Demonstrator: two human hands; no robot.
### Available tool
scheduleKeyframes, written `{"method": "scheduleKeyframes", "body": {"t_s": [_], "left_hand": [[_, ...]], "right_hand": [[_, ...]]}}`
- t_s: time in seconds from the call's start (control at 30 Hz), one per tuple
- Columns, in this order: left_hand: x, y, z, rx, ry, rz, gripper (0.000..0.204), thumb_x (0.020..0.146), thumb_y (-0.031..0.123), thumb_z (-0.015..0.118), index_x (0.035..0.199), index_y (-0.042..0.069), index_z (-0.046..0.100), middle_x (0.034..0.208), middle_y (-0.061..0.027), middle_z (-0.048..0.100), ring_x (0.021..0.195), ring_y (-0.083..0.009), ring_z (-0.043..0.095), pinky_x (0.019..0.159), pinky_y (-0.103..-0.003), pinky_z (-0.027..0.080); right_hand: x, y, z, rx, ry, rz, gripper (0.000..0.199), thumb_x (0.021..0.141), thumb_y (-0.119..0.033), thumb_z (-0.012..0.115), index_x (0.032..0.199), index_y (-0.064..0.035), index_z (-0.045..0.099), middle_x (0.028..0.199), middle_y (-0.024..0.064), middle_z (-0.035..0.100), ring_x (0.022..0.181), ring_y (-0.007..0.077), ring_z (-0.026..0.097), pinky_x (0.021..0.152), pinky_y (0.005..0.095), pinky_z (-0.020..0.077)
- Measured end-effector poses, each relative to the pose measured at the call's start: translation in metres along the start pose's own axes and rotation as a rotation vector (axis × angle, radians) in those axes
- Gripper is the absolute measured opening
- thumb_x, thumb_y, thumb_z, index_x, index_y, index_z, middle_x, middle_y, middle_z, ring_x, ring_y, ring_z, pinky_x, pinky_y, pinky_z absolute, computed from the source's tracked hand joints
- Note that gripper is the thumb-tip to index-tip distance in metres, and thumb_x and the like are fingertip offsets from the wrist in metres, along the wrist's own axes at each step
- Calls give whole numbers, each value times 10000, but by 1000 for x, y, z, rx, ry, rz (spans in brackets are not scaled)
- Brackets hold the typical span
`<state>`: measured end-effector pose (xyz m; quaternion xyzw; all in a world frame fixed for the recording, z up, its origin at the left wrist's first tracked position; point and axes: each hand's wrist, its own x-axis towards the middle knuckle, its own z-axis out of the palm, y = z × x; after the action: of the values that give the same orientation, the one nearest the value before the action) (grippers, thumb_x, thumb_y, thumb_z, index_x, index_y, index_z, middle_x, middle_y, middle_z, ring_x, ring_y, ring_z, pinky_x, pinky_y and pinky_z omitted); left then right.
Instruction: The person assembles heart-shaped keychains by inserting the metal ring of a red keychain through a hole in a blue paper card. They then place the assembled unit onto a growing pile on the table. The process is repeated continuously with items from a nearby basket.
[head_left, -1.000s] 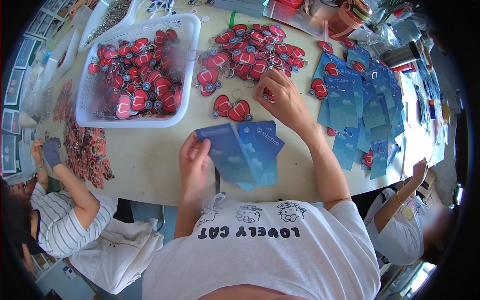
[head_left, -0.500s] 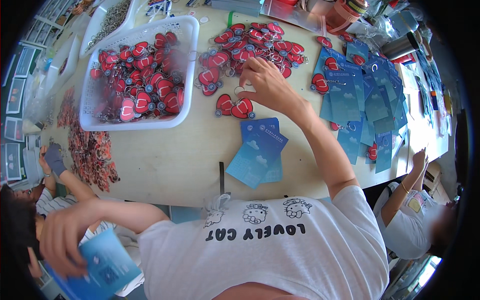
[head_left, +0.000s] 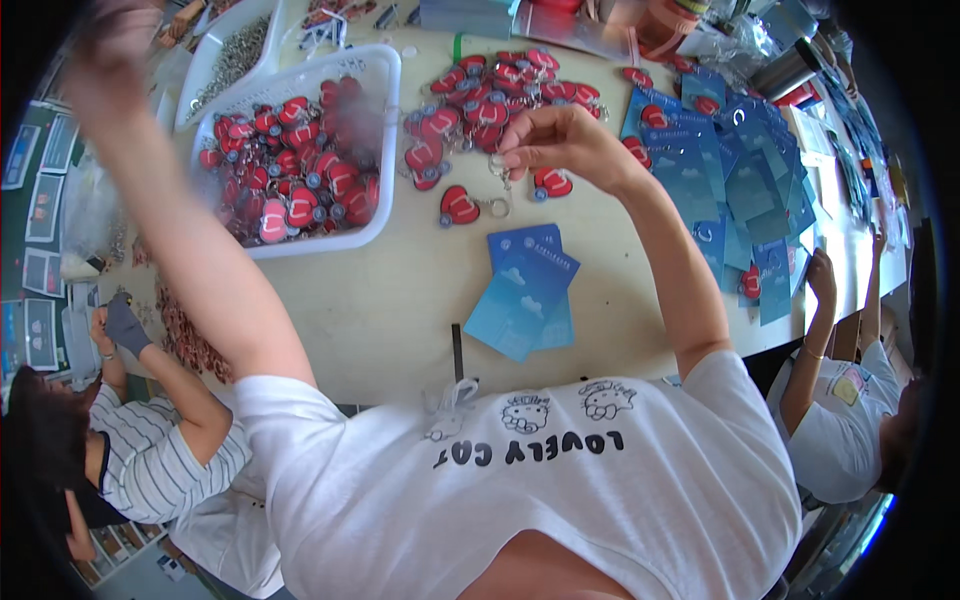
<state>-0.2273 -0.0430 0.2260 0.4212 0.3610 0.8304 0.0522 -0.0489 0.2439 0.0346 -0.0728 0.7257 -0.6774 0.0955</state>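
Over the beige desk [head_left: 400,300], the right hand [head_left: 560,145] pinches a red heart-shaped keyring's metal loop [head_left: 497,172] to lift it, while the blurred left hand [head_left: 115,50] rises, grip unclear.

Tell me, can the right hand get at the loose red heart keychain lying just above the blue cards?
Probably yes. The right hand hovers just beside that red heart keychain, which lies alone on bare table, above the blue cards, with nothing between them.

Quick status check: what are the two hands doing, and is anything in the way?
Right hand pinching a keyring above the table. Left hand raised, blurred, grip unreadable. Red heart keychains heaped alongside; blue cards stacked nearer. Nothing blocking.
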Motion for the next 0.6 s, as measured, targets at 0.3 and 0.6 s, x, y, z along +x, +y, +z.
{"method": "scheduleKeyframes", "body": {"t_s": [0.3,0.6], "left_hand": [[-157,-134,77,909,172,-374,178,923,177,645,911,0,634,864,-36,633,702,-62,539,637,-229,433],[-195,-149,140,190,338,-453,172,908,42,648,1066,-6,602,970,-6,601,878,-47,550,757,-204,436]], "right_hand": [[-49,-42,14,118,297,-207,97,869,-70,694,915,8,662,837,23,686,764,71,635,686,223,519],[-57,-27,45,-362,860,-439,164,734,-110,805,862,-62,715,1058,43,569,991,143,533,757,288,450]]}}
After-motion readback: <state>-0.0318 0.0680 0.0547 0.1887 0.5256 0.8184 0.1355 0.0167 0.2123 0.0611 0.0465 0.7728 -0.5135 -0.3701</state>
